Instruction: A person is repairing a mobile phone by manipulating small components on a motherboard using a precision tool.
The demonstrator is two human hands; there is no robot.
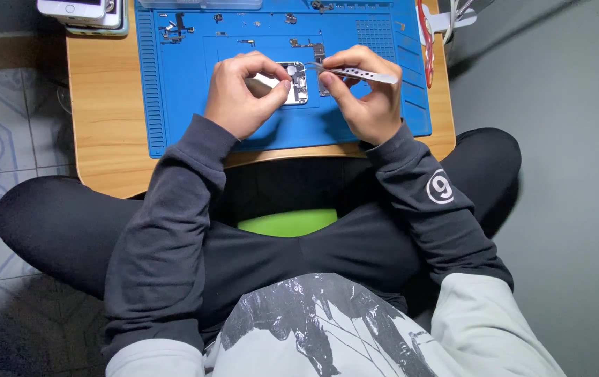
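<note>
An opened phone body (297, 85) lies on a blue work mat (188, 91), its inner parts showing. My left hand (242, 94) pinches the phone's left side with thumb and fingers. My right hand (363, 94) grips silver metal tweezers (355, 72), whose tips point left onto the phone's right edge. Much of the phone is hidden under both hands.
The mat covers a small wooden table (107, 132) over my crossed legs. Small screws and metal parts (172, 28) lie scattered at the mat's back. Stacked phones (83, 10) sit at the back left, red-handled scissors (425, 42) at the right edge. A tiled floor shows at left.
</note>
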